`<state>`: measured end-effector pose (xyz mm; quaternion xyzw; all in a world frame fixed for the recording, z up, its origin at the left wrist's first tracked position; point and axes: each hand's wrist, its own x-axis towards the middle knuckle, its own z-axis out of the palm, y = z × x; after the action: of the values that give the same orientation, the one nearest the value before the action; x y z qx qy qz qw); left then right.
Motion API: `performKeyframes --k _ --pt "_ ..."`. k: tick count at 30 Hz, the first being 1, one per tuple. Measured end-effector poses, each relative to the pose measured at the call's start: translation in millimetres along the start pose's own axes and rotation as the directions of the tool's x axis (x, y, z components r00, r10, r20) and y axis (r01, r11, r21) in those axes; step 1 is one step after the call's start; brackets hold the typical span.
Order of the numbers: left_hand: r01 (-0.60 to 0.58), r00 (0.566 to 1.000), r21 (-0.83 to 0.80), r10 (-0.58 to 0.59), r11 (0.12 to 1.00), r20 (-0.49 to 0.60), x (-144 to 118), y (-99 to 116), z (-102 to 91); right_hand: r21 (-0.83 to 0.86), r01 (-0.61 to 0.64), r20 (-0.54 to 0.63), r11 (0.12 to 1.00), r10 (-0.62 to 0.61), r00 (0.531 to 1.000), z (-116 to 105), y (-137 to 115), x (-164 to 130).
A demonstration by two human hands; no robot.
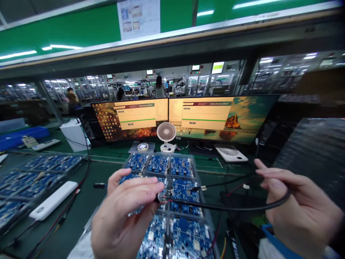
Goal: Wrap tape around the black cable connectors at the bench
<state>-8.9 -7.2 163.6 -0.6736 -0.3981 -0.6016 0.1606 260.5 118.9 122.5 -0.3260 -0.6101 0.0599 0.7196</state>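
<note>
My left hand (126, 212) is raised above a clear tray (201, 196) of blue circuit boards (159, 163), its fingers pinched on the plug end of a black cable (231, 207). The cable runs right and curves through my right hand (299, 208), whose fingers close loosely around it. A blue circuit board seems to sit behind my left fingers; whether that hand holds it I cannot tell. Other thin cables with small connectors (202, 187) trail across the tray between my hands.
Two monitors (215, 117) stand at the back with a small white fan (166, 135) and a tape roll (142, 146) before them. Another tray of blue boards (37, 176) and a white bar-shaped device (54, 199) lie left. Dark packaging (315, 154) stands right. People work far behind.
</note>
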Motion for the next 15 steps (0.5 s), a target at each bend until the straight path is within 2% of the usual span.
performKeyframes --k 2,5,7,9,11,12,15 --pt "-0.009 0.999 0.007 0.009 1.000 0.049 -0.5 -1.1 2.6 -0.066 0.011 0.165 0.998 0.000 0.986 2.7 0.7 1.2" --pt "-0.077 0.982 0.018 0.073 0.997 0.175 4.1 -3.7 4.4 -0.176 0.101 0.413 0.979 -0.019 0.911 7.6 -3.4 2.0" --pt "-0.112 0.970 0.029 0.103 0.993 0.220 7.3 -5.4 4.5 -0.188 0.202 0.540 0.961 -0.071 0.839 9.9 -11.8 1.8" --pt "-0.118 0.966 0.037 0.107 0.992 0.236 8.6 -6.9 4.6 -0.170 0.299 0.659 0.939 -0.117 0.743 11.2 -24.4 0.1" --pt "-0.116 0.962 0.035 0.104 0.993 0.253 7.9 -7.9 5.5 -0.109 0.355 0.722 0.929 -0.171 0.670 13.1 -39.4 -4.6" --pt "-0.114 0.959 0.026 0.103 0.993 0.263 7.0 -8.1 6.6 -0.079 0.361 0.728 0.929 -0.193 0.658 14.9 -47.1 -8.4" --pt "-0.109 0.953 -0.038 0.115 0.993 0.280 3.4 -7.2 11.4 -0.021 0.317 0.655 0.948 -0.227 0.720 24.8 -66.8 -23.6"
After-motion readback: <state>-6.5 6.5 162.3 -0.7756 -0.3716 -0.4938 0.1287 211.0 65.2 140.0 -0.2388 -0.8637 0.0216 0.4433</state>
